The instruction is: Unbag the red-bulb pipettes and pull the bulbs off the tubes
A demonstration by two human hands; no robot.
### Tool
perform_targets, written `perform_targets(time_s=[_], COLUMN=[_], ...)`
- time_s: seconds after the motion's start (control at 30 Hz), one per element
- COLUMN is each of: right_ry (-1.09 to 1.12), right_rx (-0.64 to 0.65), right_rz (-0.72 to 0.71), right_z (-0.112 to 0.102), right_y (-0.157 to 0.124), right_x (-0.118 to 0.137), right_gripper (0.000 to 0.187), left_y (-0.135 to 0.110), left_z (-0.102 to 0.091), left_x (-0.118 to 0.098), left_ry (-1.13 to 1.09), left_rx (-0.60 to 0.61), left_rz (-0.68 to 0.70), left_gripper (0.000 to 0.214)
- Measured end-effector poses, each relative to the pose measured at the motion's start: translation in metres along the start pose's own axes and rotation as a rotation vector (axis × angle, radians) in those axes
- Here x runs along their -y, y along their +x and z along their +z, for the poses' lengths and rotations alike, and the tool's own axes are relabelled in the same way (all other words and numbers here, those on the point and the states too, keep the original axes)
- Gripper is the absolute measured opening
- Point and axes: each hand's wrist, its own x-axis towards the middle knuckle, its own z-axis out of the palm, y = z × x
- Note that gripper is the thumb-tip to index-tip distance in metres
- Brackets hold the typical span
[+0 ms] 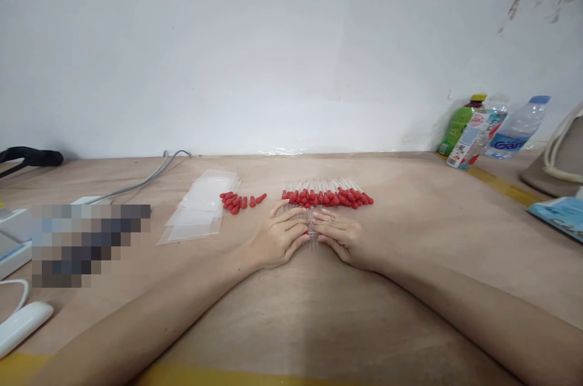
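On the table in front of me my two hands almost meet over several clear thin glass tubes (312, 216). Bent fingers of my left hand (285, 233) close on a red rubber bulb, of which only a sliver (306, 233) shows at the fingertips. Facing it, my right hand (341, 234) has its fingertips drawn together at a glass tube; the exact grip is partly hidden. Just beyond my fingers lies a row of glass droppers with red bulbs (323, 198), their thin tips pointing away from me. Loose red bulbs (243, 201) lie left of the row.
Clear plastic bags (195, 210) lie flat left of the loose bulbs. Farther left are a grey cable (141, 182), a blurred-out patch and a white object (25, 325). Drink bottles (519, 128), a hat (558, 155) and a blue packet (558, 216) are at right. A wall closes off the back.
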Motion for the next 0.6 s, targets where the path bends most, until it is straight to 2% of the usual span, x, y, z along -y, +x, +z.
perform_targets(time_s=[0.6], right_ry=[-0.165], right_rx=[-0.056], right_rz=[-0.158], right_z=[-0.0077], right_y=[-0.0007], right_x=[0.0060], right_gripper=[0.022], left_y=[-0.0035], left_z=[-0.0034], left_x=[-0.0005], left_ry=[-0.058], left_rx=[0.056], left_rz=[0.021], left_gripper=[0.017])
